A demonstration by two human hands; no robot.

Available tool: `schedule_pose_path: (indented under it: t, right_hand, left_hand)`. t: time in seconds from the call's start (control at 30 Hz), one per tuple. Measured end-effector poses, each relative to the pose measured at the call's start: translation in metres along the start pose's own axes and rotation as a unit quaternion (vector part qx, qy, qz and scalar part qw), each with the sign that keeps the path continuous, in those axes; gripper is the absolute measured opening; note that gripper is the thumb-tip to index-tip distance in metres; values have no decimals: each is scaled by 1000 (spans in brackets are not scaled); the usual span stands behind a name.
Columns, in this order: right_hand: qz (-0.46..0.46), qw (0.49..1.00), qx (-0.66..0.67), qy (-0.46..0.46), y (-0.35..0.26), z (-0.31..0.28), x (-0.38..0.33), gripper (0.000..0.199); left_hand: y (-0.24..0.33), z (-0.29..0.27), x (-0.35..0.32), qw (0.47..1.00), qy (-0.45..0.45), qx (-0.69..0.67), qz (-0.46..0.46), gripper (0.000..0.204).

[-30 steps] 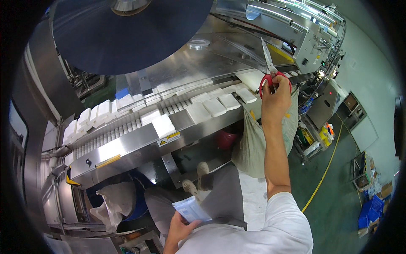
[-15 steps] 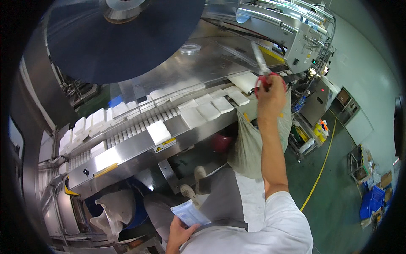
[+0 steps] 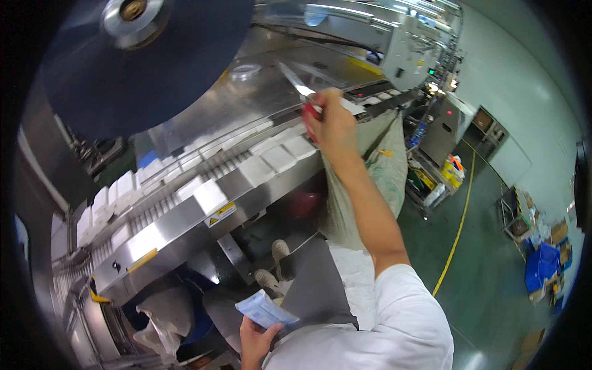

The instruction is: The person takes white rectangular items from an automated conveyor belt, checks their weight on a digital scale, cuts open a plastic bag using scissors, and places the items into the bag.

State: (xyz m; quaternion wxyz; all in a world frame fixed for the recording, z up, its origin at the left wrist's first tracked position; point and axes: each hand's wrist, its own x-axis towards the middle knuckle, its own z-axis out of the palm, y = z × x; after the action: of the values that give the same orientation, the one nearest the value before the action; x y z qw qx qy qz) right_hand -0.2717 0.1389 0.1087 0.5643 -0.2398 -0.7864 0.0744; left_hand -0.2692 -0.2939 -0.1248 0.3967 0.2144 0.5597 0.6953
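Note:
My right hand [image 3: 336,132] is closed round the red handles of a pair of scissors [image 3: 295,79], reaching out over the far rail of the metal conveyor. The blades point up and to the left, above the steel table, touching nothing that I can make out. Low in front of my body, my left hand [image 3: 256,341] grips a flat, light blue and white plastic packet [image 3: 266,308] by its lower edge. Several white folded pads [image 3: 256,171] lie along the conveyor [image 3: 185,228], left of and below my right hand. One white pad [image 3: 210,196] sits on its near edge.
A large dark roll [image 3: 142,74] hangs at the upper left above the steel table [image 3: 271,92]. A pale sack [image 3: 379,185] hangs right of the conveyor's far end. Below the conveyor stands a blue bin [image 3: 197,308] with a plastic bag. A loaded cart [image 3: 425,191] stands right.
My right hand has moved left with the scissors, and their blades now tilt further left. My left hand still holds the packet. The whole view has shifted somewhat.

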Motion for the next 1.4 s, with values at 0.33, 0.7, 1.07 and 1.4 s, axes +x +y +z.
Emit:
schedule_pose_path:
  t: [0.33, 0.7, 1.07, 1.4]
  right_hand:
    - [303, 685, 387, -537, -31, -75, -236, 59]
    - [195, 658, 312, -657, -67, -63, -280, 48]
    - [203, 659, 282, -667, -82, -58, -267, 42]
    - [115, 765, 262, -577, -51, -83, -244, 48]
  left_hand:
    - [38, -5, 41, 984, 158, -83, 17, 71]
    - [68, -6, 68, 973, 191, -95, 92, 58]
    - [65, -10, 66, 966, 219, -43, 133, 56]
    - [60, -16, 71, 972, 216, -62, 74, 53]
